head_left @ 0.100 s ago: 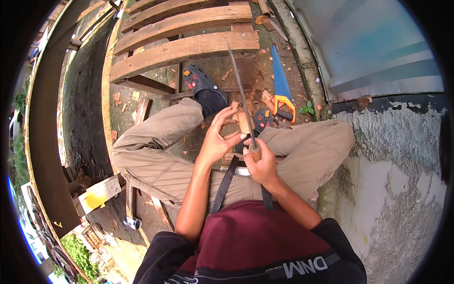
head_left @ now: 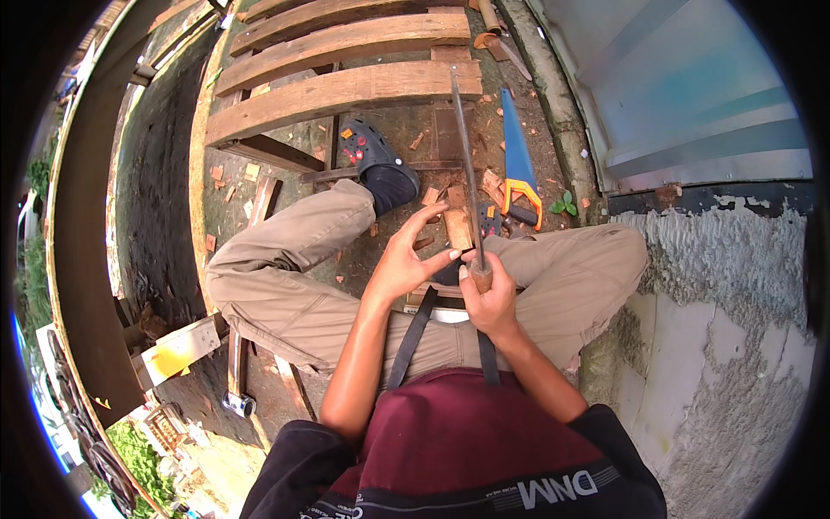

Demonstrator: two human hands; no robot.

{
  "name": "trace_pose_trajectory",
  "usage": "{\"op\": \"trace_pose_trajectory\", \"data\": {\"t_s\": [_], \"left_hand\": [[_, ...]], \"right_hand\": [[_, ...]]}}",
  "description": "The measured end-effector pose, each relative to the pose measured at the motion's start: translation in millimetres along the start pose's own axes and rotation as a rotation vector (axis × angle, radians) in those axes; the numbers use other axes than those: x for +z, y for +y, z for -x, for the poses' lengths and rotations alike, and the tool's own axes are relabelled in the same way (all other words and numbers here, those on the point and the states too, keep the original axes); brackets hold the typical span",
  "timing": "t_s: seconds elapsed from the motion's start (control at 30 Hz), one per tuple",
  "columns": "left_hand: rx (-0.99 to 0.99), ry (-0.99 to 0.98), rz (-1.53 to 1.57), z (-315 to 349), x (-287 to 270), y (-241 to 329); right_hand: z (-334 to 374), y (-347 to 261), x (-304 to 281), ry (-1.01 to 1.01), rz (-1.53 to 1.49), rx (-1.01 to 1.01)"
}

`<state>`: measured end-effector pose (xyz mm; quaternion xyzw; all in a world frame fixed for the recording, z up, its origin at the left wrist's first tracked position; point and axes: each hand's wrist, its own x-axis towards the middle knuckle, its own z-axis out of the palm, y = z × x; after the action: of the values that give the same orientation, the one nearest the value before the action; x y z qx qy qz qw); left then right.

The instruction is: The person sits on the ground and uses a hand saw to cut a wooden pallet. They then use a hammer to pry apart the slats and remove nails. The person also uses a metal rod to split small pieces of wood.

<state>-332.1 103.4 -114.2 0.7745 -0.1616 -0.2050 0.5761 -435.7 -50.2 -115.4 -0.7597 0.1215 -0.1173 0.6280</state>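
Note:
In my right hand [head_left: 493,298] is a wooden-handled file [head_left: 471,182], its long narrow grey blade pointing away from me. The fingers wrap round the handle, with the thumb along it. A small pale wooden block [head_left: 458,230] lies just left of the blade, close above my lap. My left hand [head_left: 402,264] holds this block by its ends between forefinger and thumb; the other fingers are partly hidden. Blade and block overlap in view, and I cannot tell whether they touch.
A slatted wooden bench [head_left: 346,95] stands ahead. A blue handsaw [head_left: 516,147] with an orange and black handle lies on the ground at right, among wood chips. Farther off lies a wooden-handled blade [head_left: 510,54]. A metal sheet [head_left: 683,95] and rough wall [head_left: 718,285] bound the right side.
The file blade has swung to the right, more over the right side of the block. My left hand and the block have shifted slightly right, and the view has moved a little.

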Motion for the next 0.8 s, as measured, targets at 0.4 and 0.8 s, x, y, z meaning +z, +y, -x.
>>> {"op": "trace_pose_trajectory", "data": {"t_s": [0.4, 0.8], "left_hand": [[0.132, -0.019, -0.145, -4.1, 10.0, 6.1], [0.037, 0.46, -0.068, 62.2, -33.6, 12.9]], "right_hand": [[-0.7, 19.2, -15.5, 0.006, -0.044, 0.085], [-4.1, -18.0, 6.7, -0.185, -0.265, 0.013]]}}
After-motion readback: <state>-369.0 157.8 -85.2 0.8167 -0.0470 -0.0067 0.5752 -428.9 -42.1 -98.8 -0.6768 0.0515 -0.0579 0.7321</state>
